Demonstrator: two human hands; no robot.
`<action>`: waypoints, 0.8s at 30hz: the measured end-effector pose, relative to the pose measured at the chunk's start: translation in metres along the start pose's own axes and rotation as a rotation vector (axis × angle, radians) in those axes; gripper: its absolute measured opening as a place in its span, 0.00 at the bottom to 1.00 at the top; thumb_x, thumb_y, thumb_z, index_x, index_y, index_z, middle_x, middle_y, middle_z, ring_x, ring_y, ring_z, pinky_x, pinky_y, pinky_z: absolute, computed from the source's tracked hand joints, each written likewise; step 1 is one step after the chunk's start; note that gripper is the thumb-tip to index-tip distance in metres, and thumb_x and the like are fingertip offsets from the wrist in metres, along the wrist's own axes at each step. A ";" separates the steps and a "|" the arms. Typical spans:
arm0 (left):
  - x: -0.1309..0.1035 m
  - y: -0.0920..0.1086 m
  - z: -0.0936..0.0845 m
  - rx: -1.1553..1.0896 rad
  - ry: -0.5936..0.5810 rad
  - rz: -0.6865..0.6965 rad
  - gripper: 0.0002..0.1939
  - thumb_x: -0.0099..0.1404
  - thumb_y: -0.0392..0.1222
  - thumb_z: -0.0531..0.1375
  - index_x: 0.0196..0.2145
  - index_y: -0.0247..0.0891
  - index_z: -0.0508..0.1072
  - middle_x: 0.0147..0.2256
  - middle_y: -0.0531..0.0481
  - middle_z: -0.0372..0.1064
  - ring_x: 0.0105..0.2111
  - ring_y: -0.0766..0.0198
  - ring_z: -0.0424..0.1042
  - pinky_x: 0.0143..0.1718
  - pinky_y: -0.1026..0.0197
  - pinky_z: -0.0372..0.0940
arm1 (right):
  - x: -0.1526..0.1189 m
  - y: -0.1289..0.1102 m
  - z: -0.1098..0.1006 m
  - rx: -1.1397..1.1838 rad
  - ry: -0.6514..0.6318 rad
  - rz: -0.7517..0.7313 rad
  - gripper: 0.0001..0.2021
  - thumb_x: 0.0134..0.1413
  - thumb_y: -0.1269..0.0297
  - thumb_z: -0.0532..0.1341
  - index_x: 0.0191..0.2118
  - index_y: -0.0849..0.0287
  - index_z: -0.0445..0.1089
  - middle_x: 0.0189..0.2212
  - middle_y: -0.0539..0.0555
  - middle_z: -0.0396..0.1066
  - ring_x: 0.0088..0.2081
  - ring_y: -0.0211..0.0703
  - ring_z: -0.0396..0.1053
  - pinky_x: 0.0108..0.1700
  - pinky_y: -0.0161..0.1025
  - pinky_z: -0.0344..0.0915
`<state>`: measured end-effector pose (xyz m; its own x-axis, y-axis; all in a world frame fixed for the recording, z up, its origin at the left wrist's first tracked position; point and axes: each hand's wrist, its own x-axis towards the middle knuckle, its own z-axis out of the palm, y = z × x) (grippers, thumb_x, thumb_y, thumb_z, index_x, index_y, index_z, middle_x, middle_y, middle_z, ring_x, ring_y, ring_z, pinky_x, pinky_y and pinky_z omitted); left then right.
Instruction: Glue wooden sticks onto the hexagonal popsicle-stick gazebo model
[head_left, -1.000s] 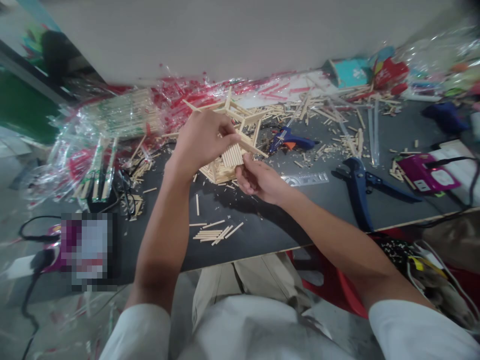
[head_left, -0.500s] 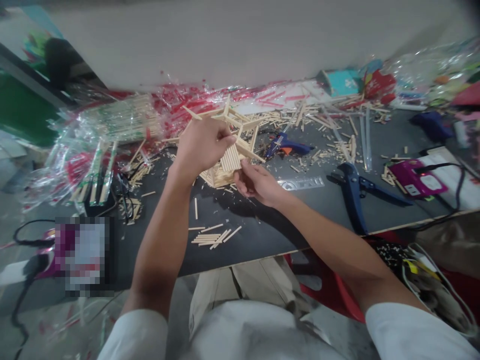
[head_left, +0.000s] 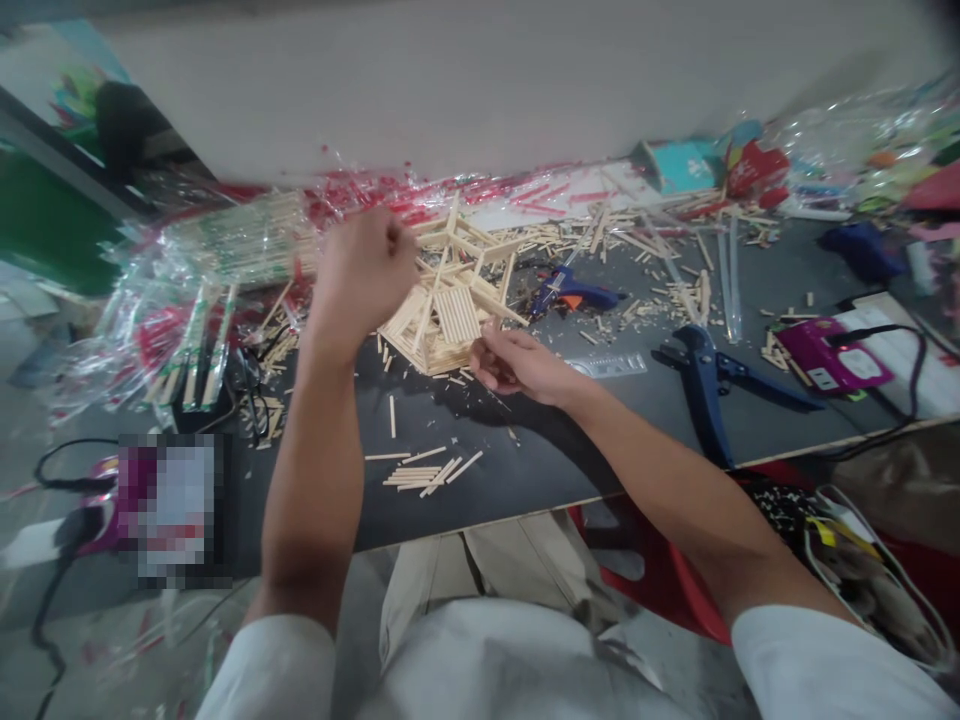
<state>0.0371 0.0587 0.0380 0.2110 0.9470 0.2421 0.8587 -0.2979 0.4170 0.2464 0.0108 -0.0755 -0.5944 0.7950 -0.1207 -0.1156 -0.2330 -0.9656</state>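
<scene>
A craft model of pale wooden sticks [head_left: 495, 288] stands on the dark table, with slanted sticks rising to a peak. At its front, a small panel of sticks laid side by side [head_left: 456, 316] leans tilted against the frame. My right hand [head_left: 514, 365] pinches this panel's lower right edge between thumb and fingers. My left hand [head_left: 366, 280] is raised at the model's upper left, apart from the panel. Its fingers are curled closed, and whatever they may hold is hidden. Several loose sticks [head_left: 420, 476] lie on the table in front of the model.
Right of the model lie a blue glue gun [head_left: 581, 290], a clear ruler [head_left: 609, 366] and a blue-handled cutter [head_left: 705, 390]. Plastic-wrapped stick bundles [head_left: 247, 240] sit at left. Stick offcuts and red wrappers [head_left: 360, 190] cover the back. A purple power adapter [head_left: 836, 355] is at right.
My left hand has let go of the panel's upper edge and moved left and slightly up. My right hand stays at the panel, nearly still.
</scene>
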 end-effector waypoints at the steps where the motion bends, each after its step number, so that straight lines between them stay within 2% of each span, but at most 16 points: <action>1: -0.003 0.000 -0.007 0.019 0.042 -0.080 0.16 0.74 0.42 0.53 0.29 0.38 0.72 0.27 0.49 0.73 0.32 0.60 0.69 0.38 0.55 0.65 | -0.003 -0.003 -0.005 -0.029 -0.040 0.018 0.32 0.63 0.29 0.60 0.30 0.57 0.69 0.17 0.46 0.63 0.17 0.30 0.52 0.16 0.30 0.45; 3: -0.009 -0.001 -0.021 0.087 0.114 -0.174 0.18 0.73 0.42 0.53 0.25 0.38 0.68 0.25 0.50 0.70 0.30 0.61 0.68 0.37 0.55 0.64 | -0.009 -0.010 -0.019 -0.086 -0.089 0.062 0.30 0.62 0.32 0.63 0.29 0.58 0.69 0.17 0.46 0.64 0.16 0.29 0.51 0.16 0.30 0.44; 6: -0.021 -0.010 -0.041 0.109 0.150 -0.236 0.20 0.74 0.44 0.52 0.22 0.39 0.65 0.22 0.51 0.66 0.31 0.61 0.69 0.40 0.55 0.66 | -0.016 -0.017 -0.041 -0.172 -0.065 0.102 0.27 0.63 0.37 0.66 0.28 0.58 0.70 0.16 0.46 0.64 0.14 0.28 0.51 0.15 0.31 0.44; 8: -0.030 -0.017 -0.053 0.057 0.157 -0.278 0.22 0.74 0.46 0.53 0.22 0.39 0.66 0.19 0.51 0.65 0.27 0.63 0.68 0.35 0.57 0.67 | -0.018 -0.018 -0.051 -0.212 0.000 0.097 0.25 0.63 0.41 0.68 0.28 0.59 0.70 0.16 0.46 0.63 0.14 0.28 0.51 0.15 0.31 0.44; 10: -0.038 -0.022 -0.064 -0.059 0.123 -0.297 0.19 0.73 0.48 0.55 0.24 0.40 0.69 0.21 0.51 0.70 0.24 0.64 0.67 0.30 0.57 0.66 | -0.015 -0.017 -0.056 -0.206 0.117 0.067 0.24 0.63 0.43 0.68 0.28 0.59 0.70 0.15 0.45 0.63 0.14 0.28 0.51 0.15 0.30 0.44; 13: -0.048 -0.025 -0.076 -0.188 0.107 -0.297 0.14 0.71 0.48 0.58 0.29 0.41 0.73 0.30 0.50 0.78 0.28 0.62 0.73 0.30 0.55 0.69 | -0.009 -0.014 -0.053 -0.154 0.321 -0.018 0.23 0.65 0.46 0.68 0.28 0.59 0.68 0.16 0.45 0.62 0.15 0.28 0.52 0.15 0.30 0.44; 15: -0.052 -0.024 -0.081 -0.131 0.143 -0.295 0.11 0.69 0.47 0.58 0.32 0.44 0.76 0.35 0.51 0.80 0.31 0.58 0.76 0.33 0.52 0.72 | -0.005 -0.011 -0.048 -0.145 0.396 -0.069 0.22 0.64 0.48 0.69 0.27 0.59 0.66 0.17 0.45 0.63 0.16 0.27 0.53 0.16 0.29 0.46; 19: -0.056 -0.021 -0.084 0.009 0.235 -0.275 0.11 0.67 0.42 0.56 0.39 0.45 0.80 0.37 0.53 0.82 0.33 0.56 0.77 0.33 0.49 0.74 | -0.002 -0.002 -0.039 -0.183 0.391 -0.111 0.20 0.58 0.50 0.74 0.31 0.57 0.65 0.20 0.44 0.66 0.16 0.28 0.56 0.15 0.29 0.48; 22: -0.058 -0.020 -0.081 -0.084 0.304 -0.187 0.11 0.69 0.42 0.59 0.43 0.41 0.81 0.38 0.51 0.82 0.32 0.59 0.77 0.31 0.54 0.71 | -0.002 0.005 -0.034 -0.282 0.408 -0.159 0.16 0.59 0.52 0.71 0.36 0.56 0.66 0.22 0.45 0.69 0.16 0.32 0.61 0.15 0.31 0.53; 24: -0.059 -0.021 -0.079 -0.130 0.297 -0.121 0.08 0.67 0.42 0.63 0.42 0.41 0.81 0.37 0.52 0.81 0.32 0.62 0.76 0.31 0.57 0.69 | -0.003 0.008 -0.030 -0.444 0.442 -0.224 0.11 0.62 0.57 0.67 0.37 0.56 0.68 0.24 0.47 0.71 0.17 0.34 0.64 0.18 0.33 0.58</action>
<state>-0.0299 0.0000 0.0843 -0.0505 0.9060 0.4204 0.7984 -0.2163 0.5620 0.2711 0.0236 -0.0899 -0.2009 0.9743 0.1021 0.1971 0.1423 -0.9700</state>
